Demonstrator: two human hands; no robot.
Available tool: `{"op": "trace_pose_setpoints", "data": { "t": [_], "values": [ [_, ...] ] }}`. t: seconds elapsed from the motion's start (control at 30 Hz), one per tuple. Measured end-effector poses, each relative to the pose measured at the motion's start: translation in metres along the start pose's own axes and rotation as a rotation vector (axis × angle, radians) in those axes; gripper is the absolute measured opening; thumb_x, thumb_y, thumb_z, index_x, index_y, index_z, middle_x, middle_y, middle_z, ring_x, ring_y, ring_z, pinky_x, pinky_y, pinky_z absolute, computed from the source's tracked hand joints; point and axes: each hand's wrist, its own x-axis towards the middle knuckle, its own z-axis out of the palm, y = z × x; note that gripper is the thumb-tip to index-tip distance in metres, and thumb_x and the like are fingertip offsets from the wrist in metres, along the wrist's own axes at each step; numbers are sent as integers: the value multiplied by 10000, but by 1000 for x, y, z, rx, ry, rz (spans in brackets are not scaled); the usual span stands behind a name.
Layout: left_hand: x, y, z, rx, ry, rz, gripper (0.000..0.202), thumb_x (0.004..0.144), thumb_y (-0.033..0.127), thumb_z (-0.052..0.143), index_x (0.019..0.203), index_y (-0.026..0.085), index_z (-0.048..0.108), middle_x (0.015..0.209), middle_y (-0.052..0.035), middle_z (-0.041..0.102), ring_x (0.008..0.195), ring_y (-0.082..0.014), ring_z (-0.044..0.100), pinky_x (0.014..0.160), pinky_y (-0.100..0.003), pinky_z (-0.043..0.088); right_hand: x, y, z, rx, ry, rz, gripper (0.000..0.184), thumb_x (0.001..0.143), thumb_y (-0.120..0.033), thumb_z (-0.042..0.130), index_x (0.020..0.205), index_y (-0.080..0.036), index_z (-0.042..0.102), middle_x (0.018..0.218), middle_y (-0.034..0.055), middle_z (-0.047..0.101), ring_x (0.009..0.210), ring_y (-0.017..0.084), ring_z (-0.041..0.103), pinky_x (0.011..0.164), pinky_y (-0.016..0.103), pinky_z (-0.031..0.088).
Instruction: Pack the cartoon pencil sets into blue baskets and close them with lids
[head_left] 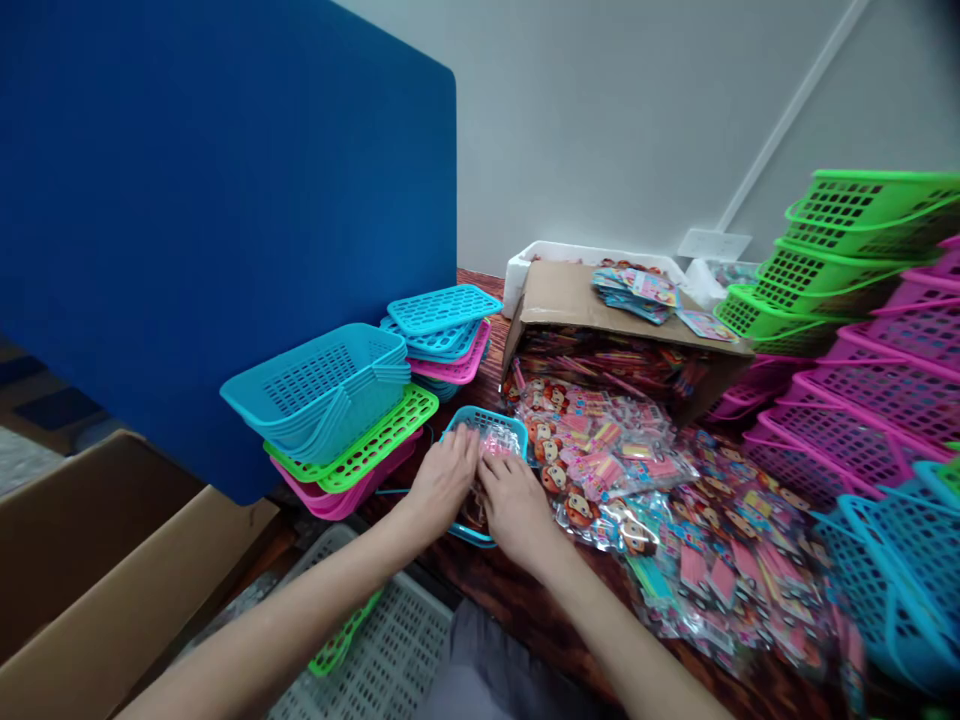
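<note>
A small blue basket (517,425) stands on the dark wood-grain table in front of me. Both of my hands reach down into it. My left hand (448,468) has its fingers bent and close together on a clear plastic packet (501,438) with pink inside. My right hand (517,502) presses its curled fingers on the same packet from the right, its fingertips near the left ones. Beneath my hands the basket's contents are mostly hidden. Right beside the basket lies a heap of clear packets (592,455) with cartoon-figure cards and pink and yellow pieces.
Nested blue baskets (315,385) rest on green and pink lids at left, by a blue panel (225,200). An open carton (555,295) lies behind the heap. Green baskets (847,215) and pink baskets (885,370) stack at right. A grey crate (390,640) sits below.
</note>
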Motion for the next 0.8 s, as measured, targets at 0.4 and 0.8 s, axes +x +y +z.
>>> {"op": "trace_pose_setpoints", "data": {
  "t": [0.4,0.8],
  "values": [
    [6,-9,-3,75,-124,7,387,855,-11,396,1156,66,626,1071,-203,683,1000,-284,661,851,-368,526,-9,-8,13,198,109,136,418,981,-323,444,1347,-167,572,1416,77,571,1319,239,456,1207,468,187],
    [-4,-10,61,-87,84,294,585,976,439,397,1478,140,413,1546,-117,379,1460,-280,297,1175,-470,273,-86,49,-11,255,366,409,436,950,-179,410,1363,-184,552,1357,73,604,1321,210,431,1140,404,327]
  ]
}}
